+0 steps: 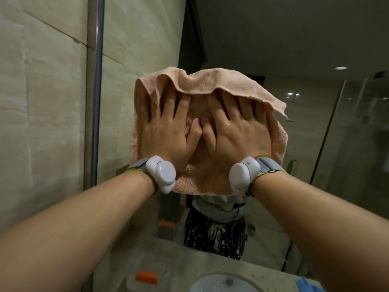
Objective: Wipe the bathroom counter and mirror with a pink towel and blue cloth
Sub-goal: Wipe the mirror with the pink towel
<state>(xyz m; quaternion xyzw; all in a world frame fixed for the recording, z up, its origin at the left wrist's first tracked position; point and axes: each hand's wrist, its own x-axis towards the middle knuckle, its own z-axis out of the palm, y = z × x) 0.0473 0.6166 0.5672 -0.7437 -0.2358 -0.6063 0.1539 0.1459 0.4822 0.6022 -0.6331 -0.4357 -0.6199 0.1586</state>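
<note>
Forearms reach away from the person, both up toward the glass. Below them, at 6 o'clock, is the table [181,264] with the rim of a sink [223,284] set in it. An orange block [146,278] sits at 7 o'clock, and a corner of the blue cloth [309,286] lies at 5 o'clock, under the right forearm and well apart from either hand.

Each wrist wears a white band unit [161,172]. Beyond them the left hand [168,133] and right hand [235,131] lie side by side, thumbs touching at the middle. Both are flat with straight, spread fingers, and they grip nothing. They press the pink towel [210,83] against the mirror [273,49].

The towel is sandwiched between palms and glass, with its long axis running from 9 to 3 o'clock. Its top edge has flopped forward over the fingertips and hides them.

The mirror's left frame [94,102] stands near the towel at 9 o'clock, with tiled wall [42,102] beyond it. Most of the open glass therefore spreads toward 3 o'clock and upward. I judge that the next sweep would go that way, with both hands sharing the push. The drooping top fold could bunch up under the fingers.
</note>
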